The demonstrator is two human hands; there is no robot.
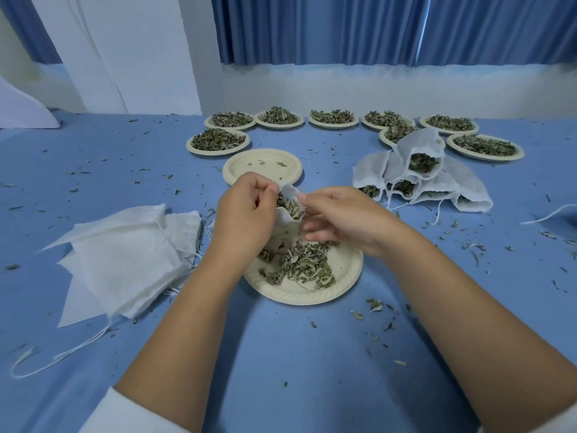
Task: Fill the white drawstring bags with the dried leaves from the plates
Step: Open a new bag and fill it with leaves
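Observation:
A white drawstring bag [288, 214] stands open over the near plate [343, 282], with dried leaves showing in its mouth. My left hand [246, 214] pinches the bag's rim on the left side. My right hand [340, 217] pinches the rim on the right, its lower fingers stretched toward the bag. More dried leaves [299, 264] lie spread on the near plate under both hands.
A stack of flat unfilled bags [125, 257] lies at the left. Several filled bags [421, 173] are piled at the right. An almost bare plate [262, 165] sits behind my hands, and several leaf-filled plates [218, 140] line the back. Crumbs litter the blue cloth.

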